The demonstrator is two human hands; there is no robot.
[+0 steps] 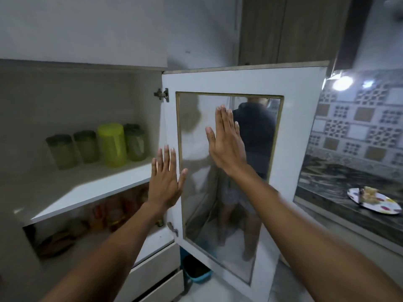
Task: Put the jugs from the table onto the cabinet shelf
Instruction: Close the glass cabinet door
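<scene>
Nearest you, both forearms reach up from 6 o'clock. Your left hand (165,180) flat, fingers spread, empty, over hinge edge of cabinet door (290,136). Your right hand (225,141) at 1 o'clock from it, flat and spread, palm toward door's glass pane (218,203); contact unclear. Beyond, at 9 o'clock, four jugs (112,144) stand in row at back of cabinet shelf (72,188): one bright green, three dark-lidded. Far at 3 o'clock, plate (374,200) on bench (340,186).
</scene>
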